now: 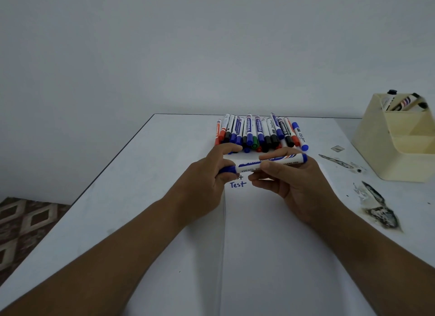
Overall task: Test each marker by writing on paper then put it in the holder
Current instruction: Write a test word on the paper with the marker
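Head view, looking down over a white tabletop [146, 198] set against a plain wall.

Two bare forearms reaching in from the near edge, meeting over the middle of the tabletop. Between them, a blue marker [266, 163] held level, lying left to right, lifted just above a sheet of white paper [259, 256] that runs from the near edge toward the far one. Left hand [207, 174] curled round the marker's blue cap end; right hand [294, 181] pinching the white barrel, thumb on top, fingers beneath. Both hands clamped on the same marker, close together. Cap seated on the barrel, or about to be pulled or pushed; which of the two, impossible to say.

On the paper, just under the hands, the word "Test" [238, 184] written in blue, with a second line above it mostly hidden by fingers.

Beyond the hands, by the far edge, a pile of markers [259, 134] lying side by side: blue, black, red, one green. Many, all capped as far as visible.

Near the far right corner, a cream holder [395, 155] with a few markers [400, 102] standing in its back compartment.

Dark smudges [376, 209] staining the tabletop toward the right edge.

Judged progress: early. A few markers done, one in hand, most of the pile waiting.
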{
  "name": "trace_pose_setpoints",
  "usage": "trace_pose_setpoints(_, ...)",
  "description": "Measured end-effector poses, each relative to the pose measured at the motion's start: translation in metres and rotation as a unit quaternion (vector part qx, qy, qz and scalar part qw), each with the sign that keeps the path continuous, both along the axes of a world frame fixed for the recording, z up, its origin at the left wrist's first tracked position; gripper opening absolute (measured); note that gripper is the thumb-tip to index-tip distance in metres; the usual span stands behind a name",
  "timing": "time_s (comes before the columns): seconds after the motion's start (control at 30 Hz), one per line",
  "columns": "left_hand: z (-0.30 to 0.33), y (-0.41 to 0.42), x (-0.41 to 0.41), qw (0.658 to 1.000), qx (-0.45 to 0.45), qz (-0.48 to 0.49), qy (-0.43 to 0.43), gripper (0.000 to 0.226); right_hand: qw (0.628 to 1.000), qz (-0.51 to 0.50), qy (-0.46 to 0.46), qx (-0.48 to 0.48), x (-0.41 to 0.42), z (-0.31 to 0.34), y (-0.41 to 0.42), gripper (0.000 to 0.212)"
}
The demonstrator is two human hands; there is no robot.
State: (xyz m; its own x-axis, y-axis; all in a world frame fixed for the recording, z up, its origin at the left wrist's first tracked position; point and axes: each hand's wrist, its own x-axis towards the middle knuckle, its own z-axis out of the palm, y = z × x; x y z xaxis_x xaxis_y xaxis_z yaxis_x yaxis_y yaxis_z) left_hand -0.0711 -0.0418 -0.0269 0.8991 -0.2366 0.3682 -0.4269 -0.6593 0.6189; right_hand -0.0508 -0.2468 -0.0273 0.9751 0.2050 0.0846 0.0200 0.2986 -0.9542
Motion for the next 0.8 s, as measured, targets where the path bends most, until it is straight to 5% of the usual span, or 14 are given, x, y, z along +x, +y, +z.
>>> trace_pose_setpoints(0.2, -0.001, -0.001, 0.000, 0.999, 0.017, 0.007, -0.037, 0.045, 0.998, -0.002, -0.029, -0.051, -0.002, -0.001, 0.003, 0.032)
trace_pose_setpoints(0.37, -0.004, -0.004, 0.009, 1.000, 0.009, 0.009, 0.012, 0.058, 0.998, -0.023, -0.026, -0.059, 0.001, -0.002, 0.004, 0.033)
trace_pose_setpoints(0.57, -0.010, 0.006, 0.027, 0.985, 0.150, 0.048, 0.075, 0.116, 0.995, -0.094, -0.024, -0.016, 0.007, -0.005, 0.000, 0.022)
trace_pose_setpoints(0.8, -0.014, 0.005, 0.031, 0.978, 0.180, 0.054, 0.090, 0.097, 0.972, -0.212, -0.068, -0.077, 0.011, 0.000, -0.010, 0.059)
